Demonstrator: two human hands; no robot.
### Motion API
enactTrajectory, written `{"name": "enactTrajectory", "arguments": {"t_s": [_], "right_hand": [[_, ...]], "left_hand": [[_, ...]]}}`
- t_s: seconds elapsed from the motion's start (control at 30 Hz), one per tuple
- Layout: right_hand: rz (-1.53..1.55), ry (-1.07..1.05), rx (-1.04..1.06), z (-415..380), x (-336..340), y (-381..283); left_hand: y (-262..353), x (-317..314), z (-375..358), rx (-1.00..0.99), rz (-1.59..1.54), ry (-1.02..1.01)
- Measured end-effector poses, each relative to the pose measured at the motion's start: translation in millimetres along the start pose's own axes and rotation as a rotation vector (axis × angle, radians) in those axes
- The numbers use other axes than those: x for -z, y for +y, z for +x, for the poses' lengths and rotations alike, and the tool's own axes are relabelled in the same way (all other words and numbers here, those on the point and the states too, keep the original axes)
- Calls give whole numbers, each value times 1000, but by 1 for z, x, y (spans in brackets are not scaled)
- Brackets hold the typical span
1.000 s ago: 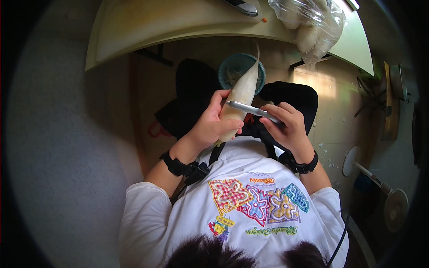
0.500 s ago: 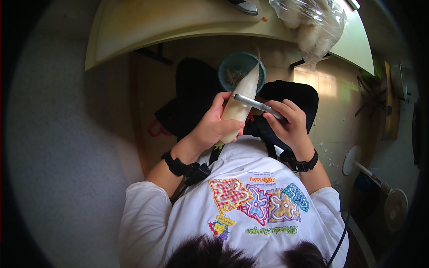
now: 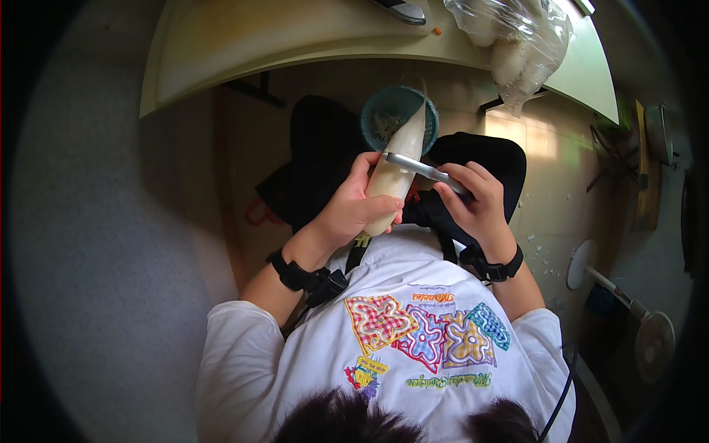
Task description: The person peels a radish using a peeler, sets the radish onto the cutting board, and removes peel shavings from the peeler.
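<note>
A white radish (image 3: 408, 140) points up and slightly right, its thin root tip over a teal basket (image 3: 367, 118). My left hand (image 3: 360, 207) is wrapped round the lower part of the radish, near its greenish stem end. In my right hand (image 3: 478, 198) is a silver peeler (image 3: 419, 167), gripped by its handle. The peeler's head lies across the middle of the radish, touching or very close to it. Pale peelings lie in the basket, which stands between my knees. Part of the basket is hidden behind the radish.
Ahead is a pale table (image 3: 310, 37) with a clear plastic bag (image 3: 517, 44) of white radishes at its right. An orange scrap (image 3: 436, 31) and a dark-and-silver object (image 3: 402, 10) lie on it. A white fan (image 3: 653, 343) is at right; white bits dot the floor.
Both hands have hardly moved. The peeler sits marginally lower along the radish, and the thin root tip has swung slightly.
</note>
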State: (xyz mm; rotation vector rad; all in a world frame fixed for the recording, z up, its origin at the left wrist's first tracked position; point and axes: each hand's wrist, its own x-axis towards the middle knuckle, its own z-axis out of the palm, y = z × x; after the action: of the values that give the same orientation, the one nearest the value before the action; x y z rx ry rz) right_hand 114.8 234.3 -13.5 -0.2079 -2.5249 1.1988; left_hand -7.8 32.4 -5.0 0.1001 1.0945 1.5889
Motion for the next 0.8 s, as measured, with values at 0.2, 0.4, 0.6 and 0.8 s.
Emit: {"name": "enactTrajectory", "arguments": {"t_s": [0.2, 0.4, 0.6, 0.8], "right_hand": [[15, 35, -72, -1, -2, 4], [228, 280, -348, -6, 2, 65], [297, 303, -369, -12, 7, 60], [415, 279, -377, -15, 9, 36]], "left_hand": [[-2, 2, 0, -2, -17, -1], [-8, 1, -4, 61, -49, -114], [-5, 0, -2, 2, -22, -93], [-3, -1, 0, 25, -21, -97]]}}
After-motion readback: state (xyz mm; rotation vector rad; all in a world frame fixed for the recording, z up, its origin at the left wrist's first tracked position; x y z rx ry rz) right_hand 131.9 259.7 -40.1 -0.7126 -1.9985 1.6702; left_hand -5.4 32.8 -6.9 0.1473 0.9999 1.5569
